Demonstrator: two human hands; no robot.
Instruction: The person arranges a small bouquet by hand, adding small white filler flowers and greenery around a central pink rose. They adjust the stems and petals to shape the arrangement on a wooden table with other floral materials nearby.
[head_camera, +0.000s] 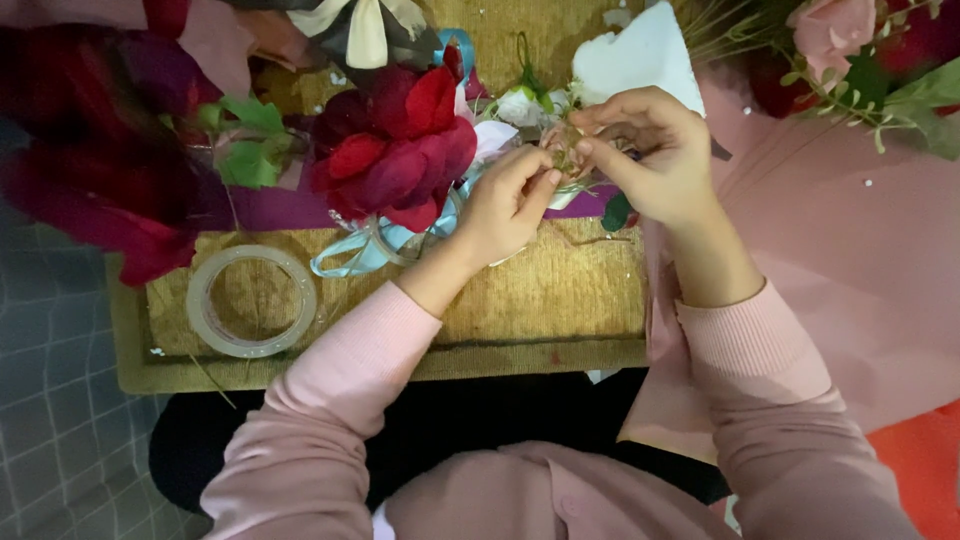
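My left hand (507, 205) and my right hand (648, 150) meet over a small bundle of pale flowers and thin green stems (566, 152), fingertips pinching it from both sides. A big dark red artificial flower (392, 148) lies just left of my left hand. A light blue ribbon (362, 250) loops beneath that flower, near my left wrist. Both arms wear pink sleeves. The bundle is mostly hidden by my fingers.
A roll of clear tape (250, 300) lies on the woven tan mat (560, 300). White foam (640, 55) sits behind my hands. Pink wrapping paper (860, 260) spreads to the right, with a pink rose and greenery (840, 40) at top right. Dark red petals (90, 150) crowd the left.
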